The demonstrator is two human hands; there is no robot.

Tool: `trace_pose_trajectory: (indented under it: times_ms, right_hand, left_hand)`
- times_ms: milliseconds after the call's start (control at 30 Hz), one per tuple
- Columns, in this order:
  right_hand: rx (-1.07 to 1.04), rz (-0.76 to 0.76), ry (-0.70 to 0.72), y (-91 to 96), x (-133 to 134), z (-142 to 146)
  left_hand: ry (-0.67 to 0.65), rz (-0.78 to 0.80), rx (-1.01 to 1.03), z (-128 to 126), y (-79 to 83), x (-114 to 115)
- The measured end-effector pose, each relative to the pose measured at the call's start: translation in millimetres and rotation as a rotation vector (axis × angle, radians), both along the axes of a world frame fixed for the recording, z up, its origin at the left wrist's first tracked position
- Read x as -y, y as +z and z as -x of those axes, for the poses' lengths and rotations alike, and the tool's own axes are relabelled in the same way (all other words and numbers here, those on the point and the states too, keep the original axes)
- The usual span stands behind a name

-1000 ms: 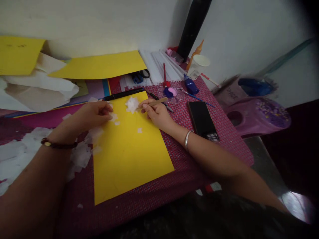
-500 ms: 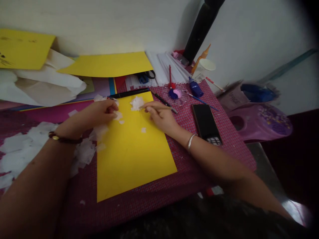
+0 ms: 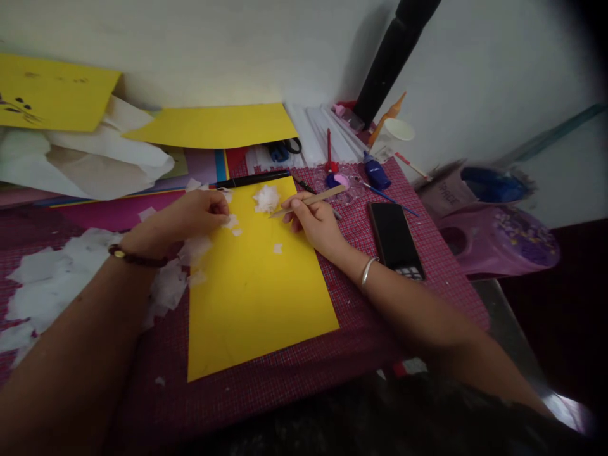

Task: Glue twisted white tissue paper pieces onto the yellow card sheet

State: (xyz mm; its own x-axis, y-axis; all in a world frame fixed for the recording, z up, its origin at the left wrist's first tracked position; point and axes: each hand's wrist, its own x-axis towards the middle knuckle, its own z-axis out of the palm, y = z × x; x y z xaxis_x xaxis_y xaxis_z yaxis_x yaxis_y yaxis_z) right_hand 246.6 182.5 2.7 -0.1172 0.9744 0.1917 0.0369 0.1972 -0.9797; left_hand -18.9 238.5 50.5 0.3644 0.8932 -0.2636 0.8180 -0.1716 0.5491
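A yellow sheet of paper (image 3: 261, 297) lies on the table, with a ruffled cluster of white paper pieces (image 3: 266, 199) near its top edge. My right hand (image 3: 316, 221) is closed around a thin wooden stick (image 3: 330, 194), its tip just below the cluster. At the sheet's upper left, my left hand (image 3: 204, 212) has its fingers pinched together beside small white paper scraps (image 3: 231, 221); what they hold, if anything, cannot be made out. One more scrap (image 3: 278, 248) rests lower on the sheet. Under and beside my left forearm spreads a heap of white paper squares (image 3: 57, 272).
A phone (image 3: 396, 240) lies right of the sheet on the checked tablecloth (image 3: 446, 285). Behind are a paint palette (image 3: 351, 190), a blue paint bottle (image 3: 376, 171), brushes, scissors (image 3: 294, 145) and a black pen (image 3: 251, 180). More yellow paper (image 3: 213, 123) leans by the wall.
My right hand has tilted the stick, so more of its length shows, and the tip has moved off the white cluster. My left hand stays at the scraps. The view has shifted slightly.
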Motion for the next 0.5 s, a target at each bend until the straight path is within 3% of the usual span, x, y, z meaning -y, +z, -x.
trace_pose_trajectory:
  times_ms: [200,367,500]
  right_hand:
    - [0.002,-0.046,0.033,-1.3,1.4,0.7]
    - [0.037,-0.075,0.082,-5.6,2.4,3.5]
    - [0.096,-0.097,0.088,-8.2,2.2,3.4]
  left_hand:
    - [0.129,0.191,0.461,3.6,4.0,11.2]
    - [0.167,0.293,0.647,-4.8,8.5,16.1]
    - [0.104,0.262,0.64,-10.4,6.1,17.5]
